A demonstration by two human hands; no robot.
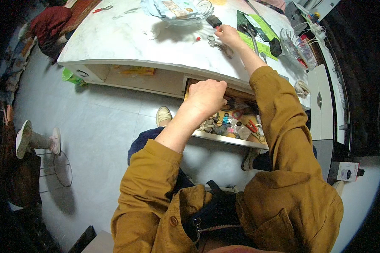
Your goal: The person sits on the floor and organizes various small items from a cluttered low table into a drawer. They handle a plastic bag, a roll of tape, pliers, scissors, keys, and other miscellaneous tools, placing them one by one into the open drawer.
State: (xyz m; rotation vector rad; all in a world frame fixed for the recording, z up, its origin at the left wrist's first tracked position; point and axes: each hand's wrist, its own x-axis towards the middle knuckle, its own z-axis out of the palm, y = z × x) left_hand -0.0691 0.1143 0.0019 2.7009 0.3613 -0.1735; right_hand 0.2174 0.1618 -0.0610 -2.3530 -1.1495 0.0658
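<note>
My left hand (206,96) is closed over the pulled-out drawer (223,140), its fingers curled out of sight. Small odds and ends fill that drawer, among them a red-handled tool (252,125), a red ring (237,114) and a small blue item (226,118). My right hand (231,37) reaches over the white marbled table (126,44), finger and thumb pinched together; what they pinch is too small to make out. Beside those fingers sits a small black block (214,21). Below them lie some metal pieces with rings (217,44), with a small red item (197,39) left of them.
A clear plastic bag with a pale blue package (173,9) rests at the table's back. Black scissors (251,33) lie by green packets (264,29), near a clear plastic basket (299,49). Red-handled scissors (102,9) are far left. Another person's legs (38,141) show at left.
</note>
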